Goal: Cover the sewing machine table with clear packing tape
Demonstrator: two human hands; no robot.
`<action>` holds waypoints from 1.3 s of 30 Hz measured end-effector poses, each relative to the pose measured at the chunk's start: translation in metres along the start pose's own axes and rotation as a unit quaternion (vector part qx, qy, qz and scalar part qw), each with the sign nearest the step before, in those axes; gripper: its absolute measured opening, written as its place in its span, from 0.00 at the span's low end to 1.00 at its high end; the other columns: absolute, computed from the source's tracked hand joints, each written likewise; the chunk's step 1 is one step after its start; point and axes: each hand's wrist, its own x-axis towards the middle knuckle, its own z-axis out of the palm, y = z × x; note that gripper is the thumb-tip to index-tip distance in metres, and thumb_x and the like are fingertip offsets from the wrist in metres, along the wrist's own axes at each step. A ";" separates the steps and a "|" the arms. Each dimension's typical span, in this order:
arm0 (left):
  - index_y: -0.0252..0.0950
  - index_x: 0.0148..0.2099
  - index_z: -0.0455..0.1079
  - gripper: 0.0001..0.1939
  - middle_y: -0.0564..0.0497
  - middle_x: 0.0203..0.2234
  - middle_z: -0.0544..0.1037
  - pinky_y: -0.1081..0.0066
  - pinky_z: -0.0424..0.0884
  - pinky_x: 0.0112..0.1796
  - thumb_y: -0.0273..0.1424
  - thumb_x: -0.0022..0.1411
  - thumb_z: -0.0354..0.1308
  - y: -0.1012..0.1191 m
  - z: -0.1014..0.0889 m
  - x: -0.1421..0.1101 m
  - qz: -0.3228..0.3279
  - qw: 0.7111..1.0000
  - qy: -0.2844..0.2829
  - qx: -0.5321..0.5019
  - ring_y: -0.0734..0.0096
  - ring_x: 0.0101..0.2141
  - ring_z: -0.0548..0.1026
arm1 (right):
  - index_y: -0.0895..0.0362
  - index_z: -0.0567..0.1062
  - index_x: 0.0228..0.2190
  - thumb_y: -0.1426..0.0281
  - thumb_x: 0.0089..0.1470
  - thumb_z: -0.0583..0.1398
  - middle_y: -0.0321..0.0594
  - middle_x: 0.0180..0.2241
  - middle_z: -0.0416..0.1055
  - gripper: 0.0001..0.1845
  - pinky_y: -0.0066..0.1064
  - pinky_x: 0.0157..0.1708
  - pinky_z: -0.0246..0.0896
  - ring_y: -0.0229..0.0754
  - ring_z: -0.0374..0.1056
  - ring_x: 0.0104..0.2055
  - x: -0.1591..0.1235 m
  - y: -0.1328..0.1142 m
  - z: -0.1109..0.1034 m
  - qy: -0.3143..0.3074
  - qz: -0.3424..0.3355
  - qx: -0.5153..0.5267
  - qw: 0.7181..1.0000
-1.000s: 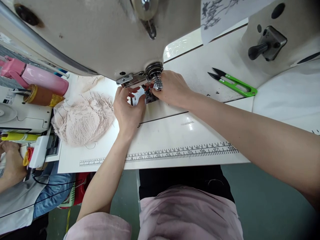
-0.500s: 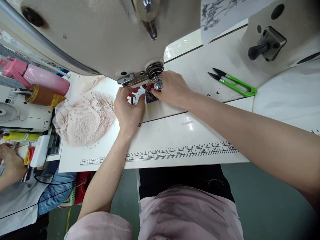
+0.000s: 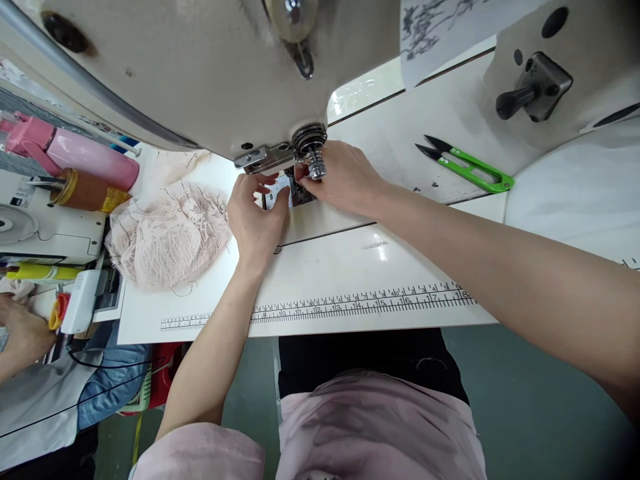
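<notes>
Both my hands are under the head of a sewing machine (image 3: 220,80), one on each side of the presser foot (image 3: 300,192). My left hand (image 3: 257,217) is left of the foot, its fingers curved and its thumb apart from them, with nothing visible in the gap. My right hand (image 3: 347,179) comes in from the right with bent fingers closed together beside the needle area. Its fingertips are partly hidden behind the tension knob (image 3: 315,160), so anything they pinch is too small or covered to make out. A crumpled pale pink lace piece (image 3: 170,237) lies left of my left hand.
Green thread snips (image 3: 470,167) lie on the machine bed at right. A printed ruler (image 3: 360,305) runs along the table's front edge. At left are a pink bottle (image 3: 90,157), a brown tape roll (image 3: 75,190) and another person's hand (image 3: 25,337). White fabric (image 3: 580,193) is at far right.
My hands stay at the presser foot, with only a very slight shift of my right fingers. At far left, the other person's hand has moved a little.
</notes>
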 end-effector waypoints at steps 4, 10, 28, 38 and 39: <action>0.41 0.35 0.69 0.06 0.53 0.39 0.80 0.68 0.70 0.37 0.29 0.55 0.64 0.000 0.000 0.000 -0.002 1.000 0.000 -0.002 0.70 0.35 0.75 | 0.58 0.77 0.40 0.74 0.60 0.53 0.42 0.44 0.74 0.13 0.37 0.46 0.64 0.48 0.72 0.46 0.001 0.001 0.001 0.001 -0.002 -0.004 1.000; 0.40 0.35 0.69 0.07 0.53 0.39 0.80 0.67 0.69 0.38 0.28 0.54 0.64 0.001 0.000 0.000 -0.006 1.000 -0.002 -0.006 0.70 0.36 0.75 | 0.58 0.77 0.41 0.74 0.61 0.52 0.42 0.43 0.75 0.14 0.37 0.47 0.64 0.47 0.72 0.45 0.001 0.000 0.000 -0.003 0.001 -0.008 1.000; 0.38 0.35 0.70 0.05 0.53 0.36 0.78 0.70 0.68 0.37 0.25 0.54 0.61 0.000 -0.002 0.001 -0.002 1.000 0.007 -0.002 0.73 0.34 0.73 | 0.59 0.76 0.33 0.77 0.57 0.59 0.43 0.38 0.74 0.05 0.35 0.41 0.65 0.46 0.71 0.41 0.004 0.008 -0.002 0.021 0.009 0.086 0.996; 0.39 0.33 0.74 0.05 0.55 0.30 0.76 0.71 0.67 0.35 0.25 0.53 0.64 0.006 -0.004 0.000 -0.005 1.000 -0.020 -0.016 0.76 0.29 0.69 | 0.58 0.72 0.28 0.77 0.54 0.58 0.39 0.32 0.70 0.05 0.43 0.52 0.60 0.45 0.69 0.39 0.000 0.011 -0.012 0.020 0.010 0.041 0.999; 0.39 0.34 0.74 0.05 0.55 0.31 0.77 0.72 0.67 0.36 0.25 0.54 0.64 0.005 -0.004 0.001 -0.013 0.999 -0.023 -0.021 0.76 0.29 0.69 | 0.57 0.71 0.28 0.77 0.55 0.57 0.39 0.31 0.69 0.06 0.44 0.52 0.59 0.45 0.68 0.39 0.000 0.012 -0.013 0.021 0.012 0.038 0.999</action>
